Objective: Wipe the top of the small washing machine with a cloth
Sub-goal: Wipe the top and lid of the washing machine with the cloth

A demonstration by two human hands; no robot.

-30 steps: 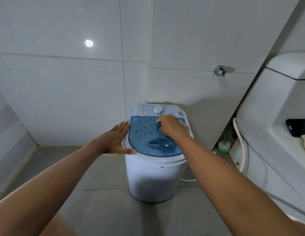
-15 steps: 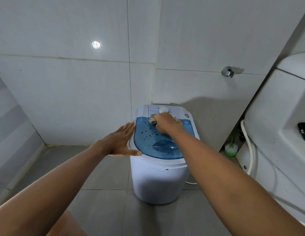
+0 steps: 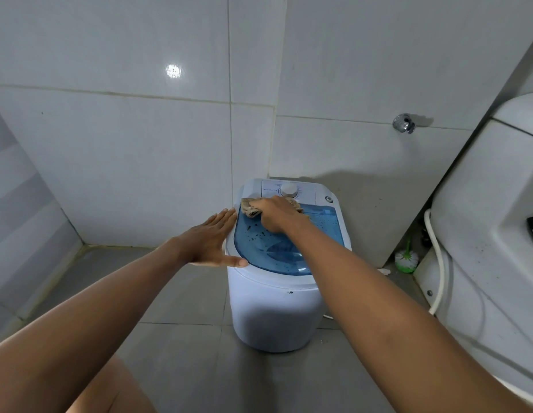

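My right hand (image 3: 275,214) gripped the cloth (image 3: 249,207), fingers curled over it at the far left corner of the washing machine (image 3: 274,311) lid. The unwiped blue lid (image 3: 277,251) stretched toward me and rightward. My left hand (image 3: 210,241) lay flat, fingers straight, against the machine's left rim.

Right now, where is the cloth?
In the head view the cloth lies under the right hand at the blue lid's far left corner, just below the white dial.
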